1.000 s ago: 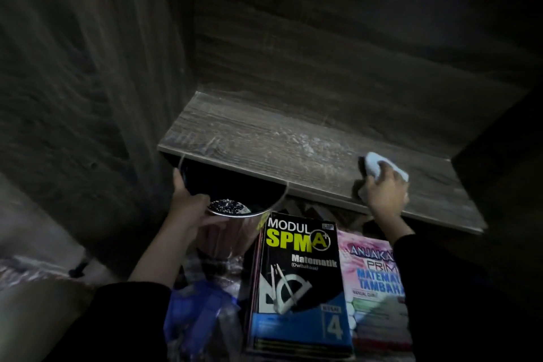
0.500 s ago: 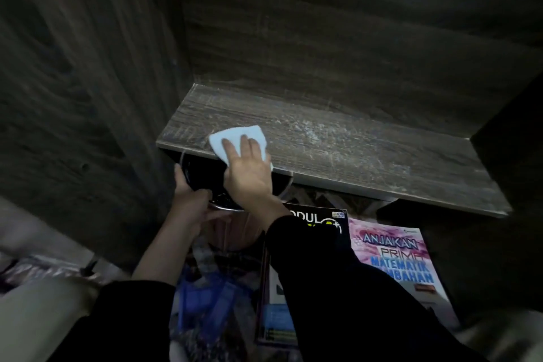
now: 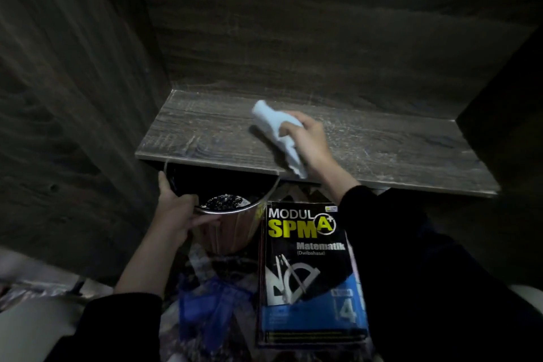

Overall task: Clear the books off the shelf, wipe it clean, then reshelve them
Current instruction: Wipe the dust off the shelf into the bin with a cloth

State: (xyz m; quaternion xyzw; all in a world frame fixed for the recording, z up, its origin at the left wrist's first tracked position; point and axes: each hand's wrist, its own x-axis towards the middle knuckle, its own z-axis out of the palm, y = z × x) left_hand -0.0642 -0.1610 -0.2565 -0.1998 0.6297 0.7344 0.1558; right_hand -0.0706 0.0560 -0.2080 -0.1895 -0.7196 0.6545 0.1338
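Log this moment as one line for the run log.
stage: wiping | right hand grips cloth on shelf | left hand holds bin under shelf edge | books stacked below

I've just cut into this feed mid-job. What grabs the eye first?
The pale cloth stands out most, gripped by the right hand on the middle of the dusty wooden shelf. Just under the shelf's front edge, the left hand holds a shiny metal container by its rim. To its right, a black-and-yellow MODUL SPM book tops a stack.
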